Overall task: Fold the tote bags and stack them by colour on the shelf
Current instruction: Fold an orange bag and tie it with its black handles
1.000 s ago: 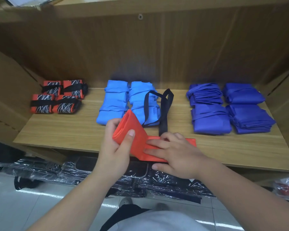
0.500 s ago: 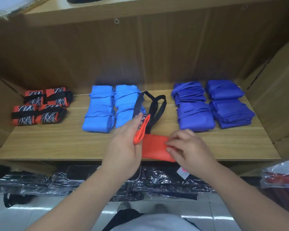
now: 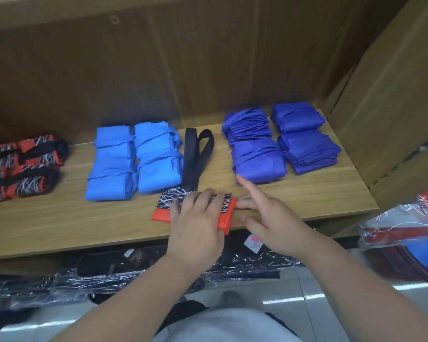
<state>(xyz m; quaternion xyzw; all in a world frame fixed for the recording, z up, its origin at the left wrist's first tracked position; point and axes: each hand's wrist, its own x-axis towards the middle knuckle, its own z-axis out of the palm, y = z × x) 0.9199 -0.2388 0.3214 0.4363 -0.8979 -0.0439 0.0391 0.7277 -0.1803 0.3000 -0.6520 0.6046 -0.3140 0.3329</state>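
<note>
I log the left hand (image 3: pixel 195 225) flat, fingers straight, hiding most of the orange tote bag (image 3: pixel 161 214); the right hand (image 3: pixel 272 218), fingers spread, touches its 3 o'clock edge.

Both forearms are bare from the wrists back to where the view cuts them off, and the left hand (image 3: pixel 195 225) and right hand (image 3: pixel 269 218) are bare as well. A pale grey-white top (image 3: pixel 223 327) of plain cloth fills the bottom middle of the view. Just above its upper edge shows some dark clothing (image 3: pixel 185 311), too blurred to name, and beside that the rounded grey toe of a shoe (image 3: pixel 230 298).
</note>
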